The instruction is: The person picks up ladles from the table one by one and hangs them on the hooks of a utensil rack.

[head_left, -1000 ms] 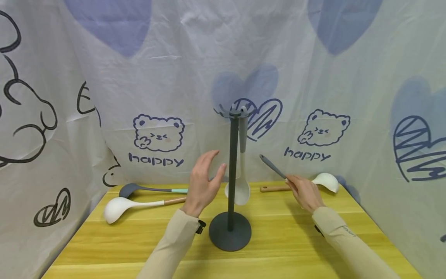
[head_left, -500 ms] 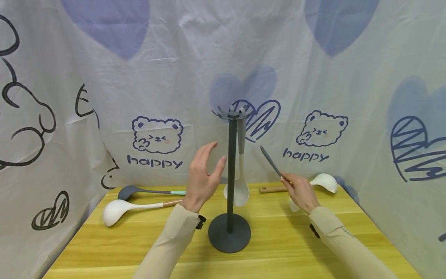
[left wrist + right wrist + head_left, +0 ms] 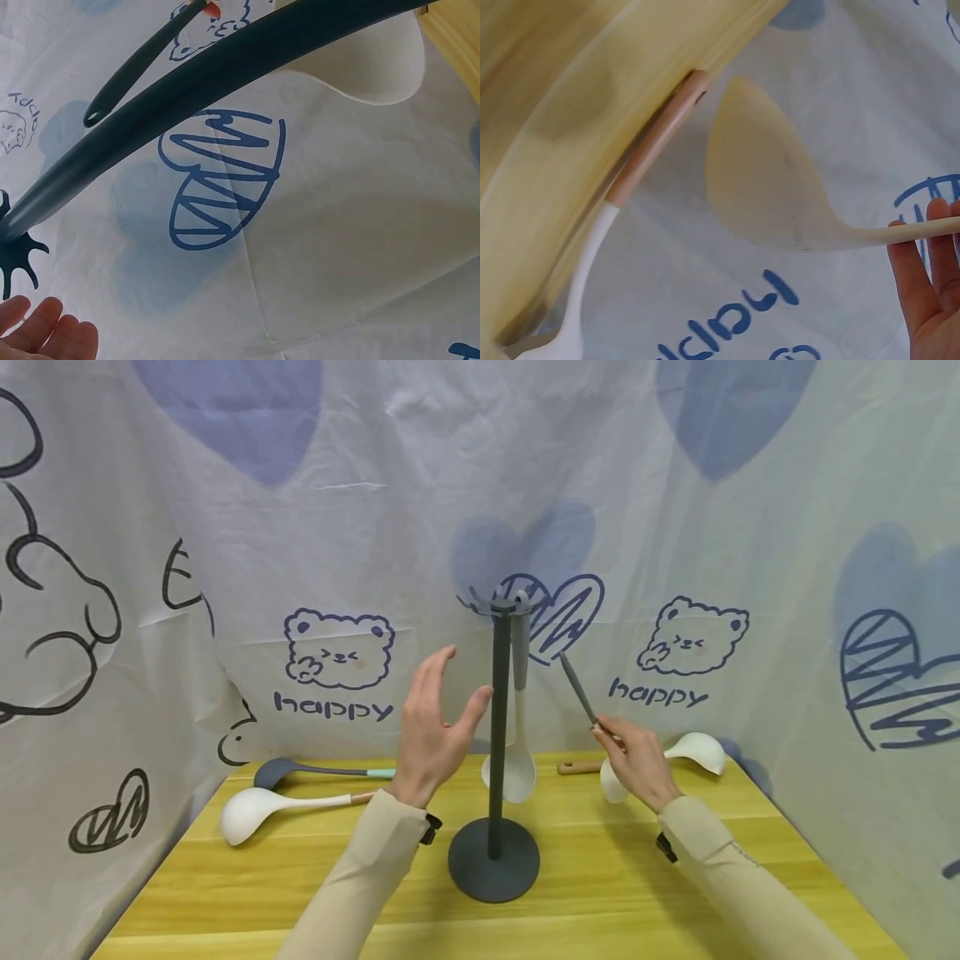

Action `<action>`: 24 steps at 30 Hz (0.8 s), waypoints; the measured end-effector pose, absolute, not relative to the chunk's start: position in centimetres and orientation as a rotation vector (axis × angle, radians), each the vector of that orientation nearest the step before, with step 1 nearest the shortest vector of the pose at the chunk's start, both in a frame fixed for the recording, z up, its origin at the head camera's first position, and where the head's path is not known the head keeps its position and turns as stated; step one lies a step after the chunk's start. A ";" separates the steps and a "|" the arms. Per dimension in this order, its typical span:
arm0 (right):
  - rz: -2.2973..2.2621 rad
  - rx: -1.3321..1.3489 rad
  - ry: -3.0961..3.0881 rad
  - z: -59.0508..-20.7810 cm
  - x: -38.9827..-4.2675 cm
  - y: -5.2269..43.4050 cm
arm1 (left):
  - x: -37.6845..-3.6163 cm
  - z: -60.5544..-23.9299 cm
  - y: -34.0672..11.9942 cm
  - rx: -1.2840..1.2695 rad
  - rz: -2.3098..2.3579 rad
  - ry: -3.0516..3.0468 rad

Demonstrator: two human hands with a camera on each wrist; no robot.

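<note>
My right hand [image 3: 637, 760] grips a ladle [image 3: 576, 689] with a grey handle and a white bowl. Its handle slants up and leftward; in the right wrist view the pale ladle bowl [image 3: 772, 172] is raised off the table. A dark utensil stand [image 3: 495, 735] rises mid-table, with a hook ring [image 3: 502, 604] on top. From that ring hangs another grey-handled ladle [image 3: 519, 777]. My left hand [image 3: 431, 731], holding nothing, has its fingers spread and the thumb tip right beside the pole.
On the left of the wooden table [image 3: 585, 910] lie a dark ladle [image 3: 277, 771] with a mint handle end and a white ladle [image 3: 251, 814]. A wooden-handled white ladle [image 3: 701, 752] lies behind my right hand. Printed cloth [image 3: 420, 460] encloses the back and sides.
My right hand has lifted the ladle and moved it leftward, toward the stand; its handle stands steeper and the bowl shows now. My left hand has risen slightly beside the pole.
</note>
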State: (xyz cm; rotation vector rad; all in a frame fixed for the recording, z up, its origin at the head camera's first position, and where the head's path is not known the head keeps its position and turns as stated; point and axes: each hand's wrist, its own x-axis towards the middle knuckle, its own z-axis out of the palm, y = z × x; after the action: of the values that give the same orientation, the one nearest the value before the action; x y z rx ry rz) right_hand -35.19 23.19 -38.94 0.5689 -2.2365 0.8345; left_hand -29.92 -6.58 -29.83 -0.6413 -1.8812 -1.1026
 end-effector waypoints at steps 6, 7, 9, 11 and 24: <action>0.866 0.594 -2.191 -38.4 -34.6 22.4 | -30.0 -29.0 -6.4 -0.647 -1.089 -1.827; 0.867 0.598 -2.187 -38.3 -34.5 22.3 | -30.0 -28.9 -6.4 -0.645 -1.087 -1.820; 0.867 0.602 -2.178 -38.1 -34.4 22.0 | -30.0 -28.5 -6.4 -0.638 -1.088 -1.814; 0.869 0.610 -2.171 -37.9 -34.3 21.9 | -30.0 -28.2 -6.3 -0.634 -1.093 -1.811; 0.908 0.599 -2.159 -37.3 -33.6 21.0 | -30.2 -26.5 -6.3 -0.635 -1.066 -1.779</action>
State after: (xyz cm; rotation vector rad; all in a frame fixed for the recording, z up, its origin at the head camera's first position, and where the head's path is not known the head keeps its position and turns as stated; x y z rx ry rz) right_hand -33.56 21.01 -37.27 0.5987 -2.1588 0.9079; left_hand -30.16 -6.26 -26.55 -0.6353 -1.7788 -1.0664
